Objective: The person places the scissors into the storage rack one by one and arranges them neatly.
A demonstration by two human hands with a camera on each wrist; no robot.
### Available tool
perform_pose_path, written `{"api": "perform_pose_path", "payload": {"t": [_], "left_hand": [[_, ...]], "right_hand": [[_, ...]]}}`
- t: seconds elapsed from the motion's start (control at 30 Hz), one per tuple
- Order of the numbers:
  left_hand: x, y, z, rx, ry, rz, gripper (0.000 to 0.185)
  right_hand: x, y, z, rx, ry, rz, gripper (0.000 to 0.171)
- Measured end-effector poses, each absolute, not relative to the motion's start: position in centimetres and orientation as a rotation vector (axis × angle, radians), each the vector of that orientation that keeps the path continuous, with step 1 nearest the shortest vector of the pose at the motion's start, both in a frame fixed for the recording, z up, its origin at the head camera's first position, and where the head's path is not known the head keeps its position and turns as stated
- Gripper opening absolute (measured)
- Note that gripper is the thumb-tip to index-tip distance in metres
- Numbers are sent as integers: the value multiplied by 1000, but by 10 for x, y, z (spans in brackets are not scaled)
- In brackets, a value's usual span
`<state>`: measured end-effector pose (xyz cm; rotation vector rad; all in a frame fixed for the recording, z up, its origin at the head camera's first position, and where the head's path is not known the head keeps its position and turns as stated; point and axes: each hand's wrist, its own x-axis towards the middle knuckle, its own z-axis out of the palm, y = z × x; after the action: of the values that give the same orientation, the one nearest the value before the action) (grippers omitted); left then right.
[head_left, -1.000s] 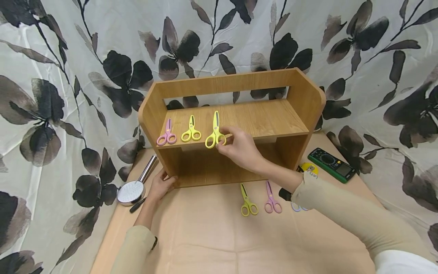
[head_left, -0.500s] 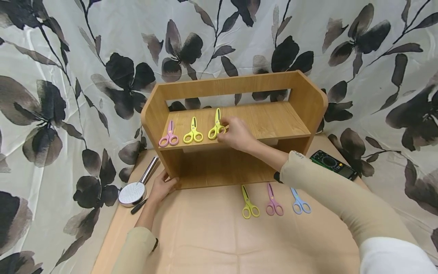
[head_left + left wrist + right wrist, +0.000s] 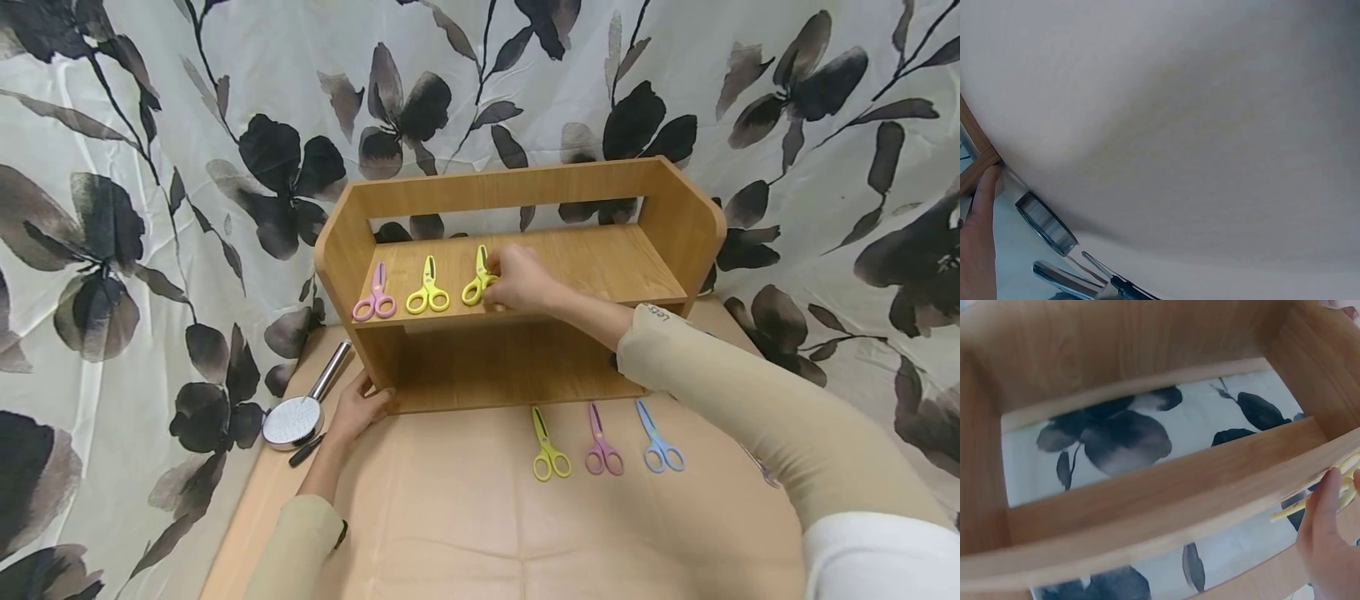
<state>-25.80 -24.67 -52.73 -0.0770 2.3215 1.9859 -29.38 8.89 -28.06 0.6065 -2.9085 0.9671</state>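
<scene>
A flowered curtain (image 3: 112, 208) hangs behind and around a tabletop (image 3: 450, 525) covered in a peach cloth. On it stands a wooden shelf unit (image 3: 517, 283), open at the front, its upper board at a handy height for laying small things in a row.

The left hand (image 3: 360, 408) rests at the unit's lower left corner, fingers lying fairly straight against the wood and gripping nothing; it looks placed there to steady the unit. Just left of it lie a chrome shower head (image 3: 296, 412) and a dark pen (image 3: 303, 450).

The right hand (image 3: 517, 283) reaches onto the upper board, its fingers curled in a pinching grip on the handles of a yellow pair of scissors (image 3: 477, 282), which lies on the board with its blades pointing to the back. It lines up as third in a row beside another yellow pair (image 3: 427, 292) and a pink pair (image 3: 375, 296), all pointing the same way and evenly spaced.

On the tabletop before the unit, three more pairs lie side by side, apart from each other: yellow-green (image 3: 550, 450), pink-purple (image 3: 602, 446) and blue (image 3: 658, 446).
</scene>
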Motion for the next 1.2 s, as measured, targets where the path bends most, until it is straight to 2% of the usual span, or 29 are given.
{"api": "perform_pose_path", "payload": {"t": [0.13, 0.23, 0.4, 0.63, 1.03, 1.2], "left_hand": [[-259, -246, -529, -95, 2317, 1989, 72], [-260, -246, -529, -97, 2316, 1990, 72], [-260, -247, -530, -96, 2312, 1982, 72], [-260, -246, -531, -104, 2320, 1974, 72], [-261, -245, -529, -107, 2326, 1968, 73], [-260, -245, -528, -124, 2316, 1965, 73]], "right_hand": [[-296, 90, -278, 643, -2917, 868, 12], [-296, 92, -276, 653, -2952, 836, 24], [-296, 94, -278, 651, -3003, 796, 17], [-297, 96, -280, 664, -2993, 814, 27], [-297, 98, -280, 672, -2978, 836, 22], [-295, 103, -279, 660, -3003, 864, 39]]}}
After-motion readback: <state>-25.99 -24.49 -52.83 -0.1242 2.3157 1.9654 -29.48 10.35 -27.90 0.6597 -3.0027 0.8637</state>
